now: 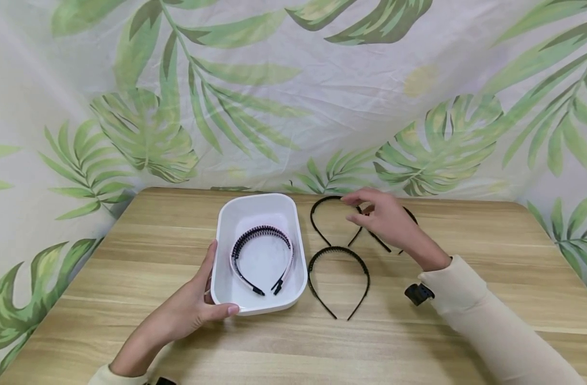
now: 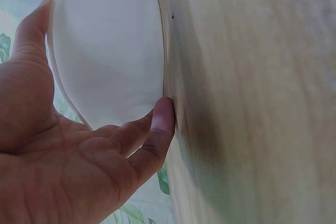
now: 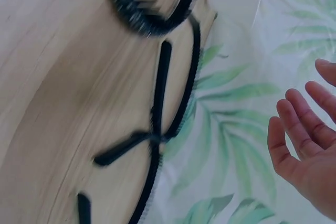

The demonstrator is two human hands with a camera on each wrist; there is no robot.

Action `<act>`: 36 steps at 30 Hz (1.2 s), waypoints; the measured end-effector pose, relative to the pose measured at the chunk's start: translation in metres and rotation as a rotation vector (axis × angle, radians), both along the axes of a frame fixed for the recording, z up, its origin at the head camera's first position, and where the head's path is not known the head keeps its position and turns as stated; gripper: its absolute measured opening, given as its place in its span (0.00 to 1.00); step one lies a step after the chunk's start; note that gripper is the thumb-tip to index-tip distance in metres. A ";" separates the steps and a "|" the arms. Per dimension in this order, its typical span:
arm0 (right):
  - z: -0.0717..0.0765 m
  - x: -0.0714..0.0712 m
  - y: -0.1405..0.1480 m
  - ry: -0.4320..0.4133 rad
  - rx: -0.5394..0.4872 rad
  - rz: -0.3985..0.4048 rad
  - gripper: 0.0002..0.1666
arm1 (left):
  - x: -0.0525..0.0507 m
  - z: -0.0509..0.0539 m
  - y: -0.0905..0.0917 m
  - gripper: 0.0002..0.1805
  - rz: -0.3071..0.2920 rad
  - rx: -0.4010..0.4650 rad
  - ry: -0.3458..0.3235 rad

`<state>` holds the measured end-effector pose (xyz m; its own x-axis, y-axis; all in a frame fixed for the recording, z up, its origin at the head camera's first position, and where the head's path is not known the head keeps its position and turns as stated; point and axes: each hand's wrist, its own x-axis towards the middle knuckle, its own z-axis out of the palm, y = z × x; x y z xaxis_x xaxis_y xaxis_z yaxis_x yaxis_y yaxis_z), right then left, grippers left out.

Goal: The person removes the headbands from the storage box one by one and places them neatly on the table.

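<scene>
My left hand grips a white plastic bin by its near left corner, thumb on the rim and fingers at the side and lower edge. Inside the bin lie nested headbands, one with black teeth and one pinkish. To the right of the bin, a black toothed headband lies on the table, its ends toward me. Behind it is another black headband, and a third black headband is partly hidden by my right hand. That hand hovers over these two, fingers loosely bent, holding nothing.
A wood-grain table bears everything. At its back edge hangs a white cloth with a green leaf print. The two rear headbands' ends overlap in the right wrist view, where a toothed headband lies above them.
</scene>
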<state>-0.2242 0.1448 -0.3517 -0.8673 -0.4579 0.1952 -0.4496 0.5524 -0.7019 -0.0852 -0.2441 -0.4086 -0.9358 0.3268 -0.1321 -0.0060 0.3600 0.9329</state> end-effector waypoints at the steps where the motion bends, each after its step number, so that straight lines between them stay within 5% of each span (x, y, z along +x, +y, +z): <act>1: 0.001 0.001 -0.003 0.003 -0.004 0.009 0.20 | 0.000 0.000 0.000 0.75 -0.001 0.002 -0.001; 19: 0.008 0.010 -0.053 -0.027 -0.098 0.129 0.22 | -0.001 -0.001 0.000 0.76 0.006 -0.011 -0.007; 36: -0.003 0.005 -0.099 -0.044 -0.093 0.216 0.23 | 0.000 -0.001 0.000 0.74 0.000 0.005 -0.005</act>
